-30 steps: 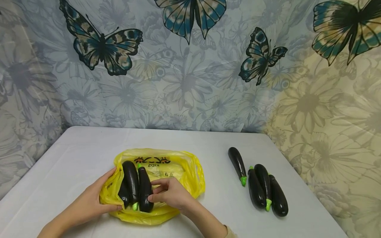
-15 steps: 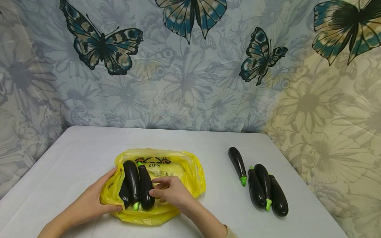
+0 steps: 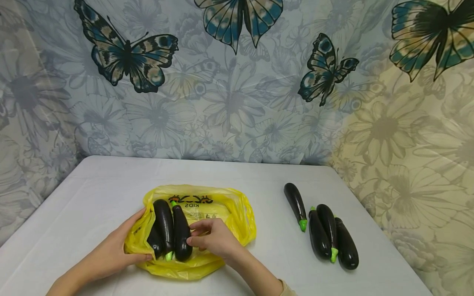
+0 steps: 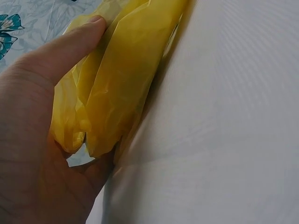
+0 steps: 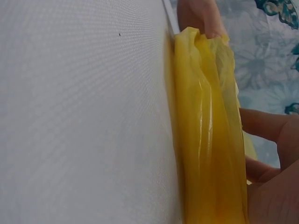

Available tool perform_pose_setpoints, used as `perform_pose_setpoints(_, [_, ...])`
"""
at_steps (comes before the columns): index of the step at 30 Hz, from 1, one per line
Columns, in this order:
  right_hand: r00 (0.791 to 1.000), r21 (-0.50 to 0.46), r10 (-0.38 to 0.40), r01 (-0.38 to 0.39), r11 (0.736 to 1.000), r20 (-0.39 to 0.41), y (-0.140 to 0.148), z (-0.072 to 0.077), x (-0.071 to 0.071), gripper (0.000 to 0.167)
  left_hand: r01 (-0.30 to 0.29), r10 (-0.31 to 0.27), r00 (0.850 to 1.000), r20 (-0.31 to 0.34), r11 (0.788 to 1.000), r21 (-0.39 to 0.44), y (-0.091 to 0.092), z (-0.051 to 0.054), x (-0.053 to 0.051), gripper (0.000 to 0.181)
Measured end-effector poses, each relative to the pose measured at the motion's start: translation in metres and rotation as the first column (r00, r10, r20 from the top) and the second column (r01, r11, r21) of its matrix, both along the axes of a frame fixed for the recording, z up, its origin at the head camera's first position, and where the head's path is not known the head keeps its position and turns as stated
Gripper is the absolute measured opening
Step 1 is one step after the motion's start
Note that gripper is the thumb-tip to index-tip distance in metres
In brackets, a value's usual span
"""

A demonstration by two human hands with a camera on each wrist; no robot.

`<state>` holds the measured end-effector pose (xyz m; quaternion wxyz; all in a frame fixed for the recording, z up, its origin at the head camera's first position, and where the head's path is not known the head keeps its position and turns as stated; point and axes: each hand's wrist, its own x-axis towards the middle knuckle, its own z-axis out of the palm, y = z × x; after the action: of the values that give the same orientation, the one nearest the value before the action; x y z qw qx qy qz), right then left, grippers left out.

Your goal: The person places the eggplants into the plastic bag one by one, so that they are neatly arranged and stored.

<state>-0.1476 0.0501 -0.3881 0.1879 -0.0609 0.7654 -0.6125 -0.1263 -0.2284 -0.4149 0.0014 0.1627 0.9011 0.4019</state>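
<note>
A yellow plastic bag (image 3: 226, 201) lies on the table with its mouth spread, several glossy dark eggplants side by side at its left. My left hand (image 3: 115, 246) grips the bag's left side; in the left wrist view, the thumb of the left hand (image 4: 46, 74) lies over the yellow plastic. At the bag's middle my right hand (image 3: 214, 238) holds the rightmost eggplant (image 3: 180, 234) by its right side, thumb against the dark skin. Next to it lies another eggplant (image 3: 163, 224); a third (image 3: 154, 240) is partly hidden by the bag's edge.
On the right of the white table (image 3: 259, 181) lie several more eggplants: a single one (image 3: 294, 203) set apart and a close group (image 3: 327, 234) nearer the front. A butterfly-patterned cloth (image 3: 233, 102) hangs behind the table.
The rightmost eggplant in the bag has shifted slightly up and right, and my right hand has moved slightly right with it. My left hand stays on the bag.
</note>
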Motion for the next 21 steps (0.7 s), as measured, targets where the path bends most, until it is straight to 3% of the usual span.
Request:
perform_pose_setpoints(10, [1.0,-0.021,0.008,-0.008,1.0,0.0,0.0011,0.0017,0.0004,0.028,0.006,-0.006,1.0,0.003,1.0,-0.001,0.0006,-0.0013,0.0007,0.112])
perform_pose_setpoints(21, [1.0,-0.037,0.012,-0.012,0.999,0.007,0.0019,0.0014,0.0001,0.028,0.001,-0.001,1.0,0.019,1.0,-0.015,0.0004,-0.0009,-0.0001,0.1])
